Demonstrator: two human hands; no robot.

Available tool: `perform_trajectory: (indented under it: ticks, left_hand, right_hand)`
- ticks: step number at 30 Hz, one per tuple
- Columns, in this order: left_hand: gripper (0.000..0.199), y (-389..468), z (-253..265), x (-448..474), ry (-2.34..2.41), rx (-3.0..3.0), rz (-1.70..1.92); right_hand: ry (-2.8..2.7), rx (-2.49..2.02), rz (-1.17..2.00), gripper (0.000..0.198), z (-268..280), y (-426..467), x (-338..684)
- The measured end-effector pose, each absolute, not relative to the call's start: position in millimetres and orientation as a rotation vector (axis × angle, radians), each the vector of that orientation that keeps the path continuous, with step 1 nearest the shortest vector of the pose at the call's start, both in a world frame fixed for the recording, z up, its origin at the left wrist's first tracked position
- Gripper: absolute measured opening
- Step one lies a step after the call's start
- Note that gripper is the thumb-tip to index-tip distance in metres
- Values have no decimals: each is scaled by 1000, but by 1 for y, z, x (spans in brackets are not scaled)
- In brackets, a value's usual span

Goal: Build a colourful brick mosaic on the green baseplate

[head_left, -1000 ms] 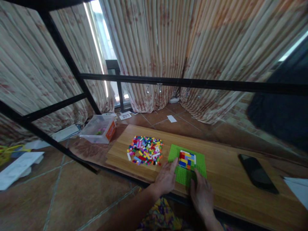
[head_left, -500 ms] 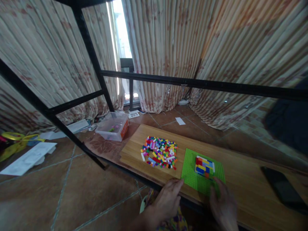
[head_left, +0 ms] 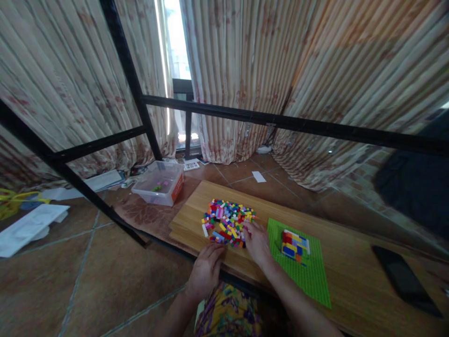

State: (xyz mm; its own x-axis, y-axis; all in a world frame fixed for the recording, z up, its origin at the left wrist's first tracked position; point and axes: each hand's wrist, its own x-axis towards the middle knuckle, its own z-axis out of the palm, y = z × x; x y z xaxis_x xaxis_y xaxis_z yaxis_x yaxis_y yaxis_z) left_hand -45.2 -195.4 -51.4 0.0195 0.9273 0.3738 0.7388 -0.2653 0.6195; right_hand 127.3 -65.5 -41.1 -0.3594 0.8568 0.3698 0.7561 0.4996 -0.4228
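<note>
- Curtains (head_left: 224,56): hang beyond the plate (head_left: 315,276).
- Board (head_left: 189,213): wooden, under the plate.
- Green plate: reference point.
- Bricks (head_left: 228,222): loose pile, left of the plate.
- Left hand (head_left: 206,269): left of the plate, fingers side by side; grip cannot be told.
- Right hand (head_left: 257,241): beside the plate, at the bricks, fingers curled; pinch unconfirmed.
- Build (head_left: 295,245): on the plate.
- Step, as judged: brick selection; next move calls for a clean pinch.

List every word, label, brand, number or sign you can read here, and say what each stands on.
No text is readable.
Orange label on the clear plastic box: pale marks, too blurred to read.
White card near the box: dark printed pattern, too small to read.
Phone: no writing shows on it.
</note>
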Motion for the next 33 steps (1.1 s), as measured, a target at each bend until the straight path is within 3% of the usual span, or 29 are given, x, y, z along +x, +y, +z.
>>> perform_trajectory:
  ticks: [5,15,33]
  left_hand:
    - [30,-189,-49,-46,1688,2024,1129]
    - [28,-185,-48,-25,1786,1975,1116]
    - [27,-182,-62,-28,1800,2202,1182]
  right_hand:
    - [-2269,-1373,190,22,-41,-51,119]
    - [-2096,-1368,567,16,-47,-48,134]
    - [-949,-1093,1556,32,-24,-105,151]
